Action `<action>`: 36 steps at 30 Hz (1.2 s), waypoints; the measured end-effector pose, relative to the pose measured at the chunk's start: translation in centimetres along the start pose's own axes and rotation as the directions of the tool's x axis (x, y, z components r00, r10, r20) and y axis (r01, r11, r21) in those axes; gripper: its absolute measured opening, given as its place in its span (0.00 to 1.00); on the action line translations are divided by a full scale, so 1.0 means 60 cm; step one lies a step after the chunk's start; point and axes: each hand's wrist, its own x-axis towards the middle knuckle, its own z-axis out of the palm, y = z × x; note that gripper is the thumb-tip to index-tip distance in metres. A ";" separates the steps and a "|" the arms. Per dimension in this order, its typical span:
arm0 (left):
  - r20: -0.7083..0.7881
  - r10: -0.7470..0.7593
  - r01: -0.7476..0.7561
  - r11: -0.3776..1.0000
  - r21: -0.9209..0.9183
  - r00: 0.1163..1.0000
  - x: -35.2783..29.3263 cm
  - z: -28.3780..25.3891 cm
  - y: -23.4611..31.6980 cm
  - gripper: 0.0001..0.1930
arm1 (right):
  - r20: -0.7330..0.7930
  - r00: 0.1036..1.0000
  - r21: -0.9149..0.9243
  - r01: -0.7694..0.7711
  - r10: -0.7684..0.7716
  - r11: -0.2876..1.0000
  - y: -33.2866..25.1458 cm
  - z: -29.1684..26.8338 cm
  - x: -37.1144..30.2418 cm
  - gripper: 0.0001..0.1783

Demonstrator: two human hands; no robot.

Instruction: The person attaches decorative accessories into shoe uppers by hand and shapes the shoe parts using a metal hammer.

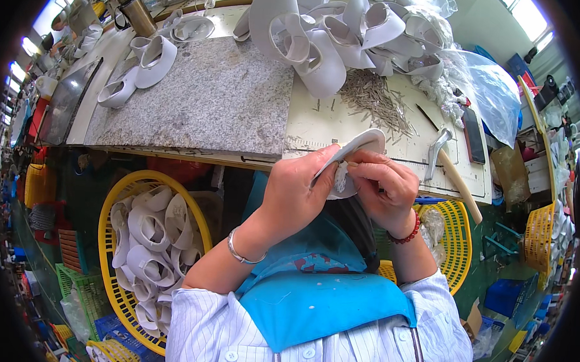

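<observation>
A white shoe piece (pixel 358 151) is clamped between both hands just off the table's (pixel 317 128) near edge: left hand (pixel 296 194) closed on its underside, right hand (pixel 382 184) pinching its edge. A hammer (pixel 447 167) and nails (pixel 373 98) lie near, beside a stone slab (pixel 203 101).

One view only, head-worn, fisheye; no second view to overlap with. Looks steeply down and forward from above the person's chest. Both forearms enter from the lower edge; left hand (pixel 296 194) and right hand (pixel 382 187) sit close, just below frame centre. Beyond the hands, workbench (pixel 368 129) fills the upper half, edges bowing toward the rim. Left of and below the hands, yellow basket (pixel 113 203) on the floor, farther off.
</observation>
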 end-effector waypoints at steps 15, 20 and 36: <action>-0.071 0.102 -0.099 0.994 0.041 0.992 -0.004 0.007 -0.003 0.16 | -0.036 0.989 0.194 -0.136 0.146 0.971 -0.002 0.005 -0.006 0.12; -0.046 0.044 -0.042 0.998 0.038 0.998 -0.006 0.007 0.002 0.16 | 0.025 0.988 0.221 -0.153 0.151 0.963 0.004 -0.004 -0.004 0.12; 0.009 0.051 -0.052 0.994 0.097 0.999 -0.001 0.001 0.017 0.17 | 0.027 0.984 0.193 -0.177 0.175 0.965 0.023 -0.010 -0.013 0.13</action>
